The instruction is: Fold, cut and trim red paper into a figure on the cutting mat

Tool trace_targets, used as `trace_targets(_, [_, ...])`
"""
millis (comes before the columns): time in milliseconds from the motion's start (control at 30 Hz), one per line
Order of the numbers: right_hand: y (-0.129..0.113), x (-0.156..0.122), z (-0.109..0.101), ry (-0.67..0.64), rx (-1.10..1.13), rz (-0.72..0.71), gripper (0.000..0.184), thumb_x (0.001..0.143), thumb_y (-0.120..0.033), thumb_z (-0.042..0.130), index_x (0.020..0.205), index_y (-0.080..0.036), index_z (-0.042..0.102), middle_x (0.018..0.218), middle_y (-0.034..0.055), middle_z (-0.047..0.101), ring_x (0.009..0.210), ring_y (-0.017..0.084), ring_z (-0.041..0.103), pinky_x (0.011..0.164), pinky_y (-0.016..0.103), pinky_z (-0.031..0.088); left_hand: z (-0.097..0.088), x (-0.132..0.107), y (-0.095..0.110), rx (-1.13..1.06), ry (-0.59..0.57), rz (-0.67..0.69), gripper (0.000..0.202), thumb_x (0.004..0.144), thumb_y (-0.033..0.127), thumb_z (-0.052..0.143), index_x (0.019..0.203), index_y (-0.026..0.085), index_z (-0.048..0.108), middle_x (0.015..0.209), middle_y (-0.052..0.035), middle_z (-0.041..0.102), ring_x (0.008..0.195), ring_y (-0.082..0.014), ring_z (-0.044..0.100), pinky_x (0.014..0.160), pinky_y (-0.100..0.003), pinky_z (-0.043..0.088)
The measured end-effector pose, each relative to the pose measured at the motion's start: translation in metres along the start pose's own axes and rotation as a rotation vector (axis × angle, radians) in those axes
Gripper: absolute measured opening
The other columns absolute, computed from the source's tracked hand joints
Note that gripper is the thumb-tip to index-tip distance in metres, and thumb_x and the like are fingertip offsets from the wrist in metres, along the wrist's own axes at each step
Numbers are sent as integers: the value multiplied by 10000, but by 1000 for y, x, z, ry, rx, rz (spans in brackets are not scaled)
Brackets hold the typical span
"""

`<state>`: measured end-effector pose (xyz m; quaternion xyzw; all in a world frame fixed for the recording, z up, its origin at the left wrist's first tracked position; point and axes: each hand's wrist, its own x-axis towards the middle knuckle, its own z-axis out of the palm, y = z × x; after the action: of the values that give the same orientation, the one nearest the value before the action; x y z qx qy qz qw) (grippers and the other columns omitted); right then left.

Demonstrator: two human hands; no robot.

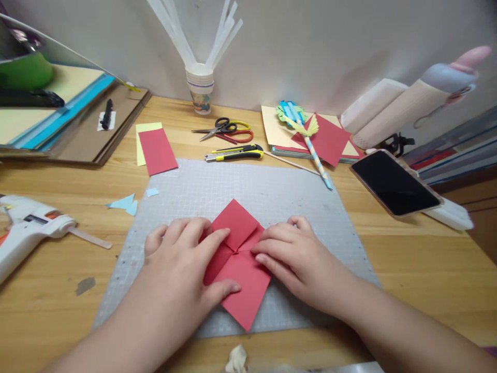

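A folded sheet of red paper [243, 282] lies on the grey cutting mat [310, 197], turned like a diamond. Its folds meet near the middle, where flaps part a little. My left hand [180, 269] grips the paper's left side, with thumb and forefinger on top and the other fingertips partly hidden behind the left edge. At the right corner, the fingers of my right hand [291, 254] are closed on the paper, thumb close to the forefinger. What lies under the fingertips is hidden.
Beyond the mat lie scissors [221, 129], a yellow-black utility knife [235, 153] and a paper flower [306, 134]. A glue gun [34, 228] sits left, a phone [396, 181] right. Red paper [157, 150], blue scraps [123, 203] and a cup of glue sticks [201, 88] are also there.
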<state>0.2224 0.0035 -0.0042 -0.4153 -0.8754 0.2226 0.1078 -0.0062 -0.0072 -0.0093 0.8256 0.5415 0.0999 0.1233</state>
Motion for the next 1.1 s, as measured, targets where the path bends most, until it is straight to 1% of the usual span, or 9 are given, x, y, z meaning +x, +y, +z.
trace_targets(100, [0, 1, -1, 28, 75, 15, 173, 957, -268, 539, 1083, -212, 643, 1024, 35, 686, 948, 184, 595, 858, 384, 310, 2, -1, -1, 68, 38, 18, 621, 660, 510, 774, 1225, 295, 637, 1234, -123, 606, 1103, -395, 519, 933, -578, 320])
trace_targets(167, [-1, 0, 0, 58, 45, -1, 293, 915, -327, 610, 1181, -204, 617, 1101, 70, 663, 1003, 210, 579, 868, 382, 335, 4, -2, -2, 110, 52, 32, 683, 647, 525, 781, 1258, 266, 619, 1307, -149, 581, 1155, -419, 498, 952, -592, 304])
trace_targets(233, [-2, -1, 2, 81, -52, -45, 376, 915, -361, 606, 1258, -208, 588, 1200, 100, 636, 1083, 247, 553, 884, 409, 333, 5, -2, -2, 134, 52, 47, 741, 644, 528, 782, 1292, 223, 591, 1383, -163, 540, 1223, -427, 461, 980, -596, 280])
trace_targets(300, [-3, -1, 4, 79, -157, -97, 371, 946, -368, 552, 1290, -231, 572, 1323, 97, 595, 1188, 276, 514, 933, 460, 289, 5, -3, -3, 133, 37, 59, 757, 656, 521, 776, 1310, 200, 572, 1435, -153, 505, 1286, -416, 424, 1021, -594, 241])
trace_targets(400, [-2, -2, 5, 33, -228, -102, 354, 967, -369, 508, 1292, -244, 570, 1426, 72, 530, 1298, 290, 455, 1023, 534, 190, 6, -3, -3, 106, 10, 48, 744, 660, 511, 773, 1310, 212, 569, 1440, -119, 510, 1321, -396, 415, 1073, -591, 173])
trace_targets(533, [-1, 0, 7, -35, -203, -48, 434, 933, -426, 547, 1323, -235, 549, 1421, 103, 531, 1279, 308, 489, 1067, 605, 167, 10, -2, -4, 61, -41, 33, 730, 687, 514, 751, 1332, 237, 552, 1439, -92, 508, 1332, -381, 424, 1114, -598, 97])
trace_targets(633, [0, 1, 8, -50, -202, -39, 458, 927, -405, 559, 1350, -234, 525, 1416, 118, 532, 1265, 309, 504, 1071, 624, 187, 12, -2, -5, 36, -75, 39, 753, 713, 513, 728, 1376, 234, 507, 1457, -96, 479, 1350, -370, 411, 1126, -601, 75])
trace_targets(867, [0, 0, 8, -69, -190, -116, 348, 983, -326, 470, 1324, -291, 526, 1416, 95, 527, 1295, 265, 468, 1057, 583, 163, 11, -1, -4, 24, -70, 32, 712, 728, 481, 716, 1362, 222, 525, 1450, -103, 491, 1352, -373, 412, 1132, -613, 92])
trace_targets(1100, [-5, 1, 10, -103, -198, -98, 314, 996, -354, 443, 1275, -257, 550, 1393, 110, 538, 1294, 288, 459, 1025, 600, 180, 10, -1, -4, 33, -66, 37, 673, 731, 472, 709, 1336, 227, 547, 1448, -104, 494, 1338, -365, 433, 1129, -603, 103])
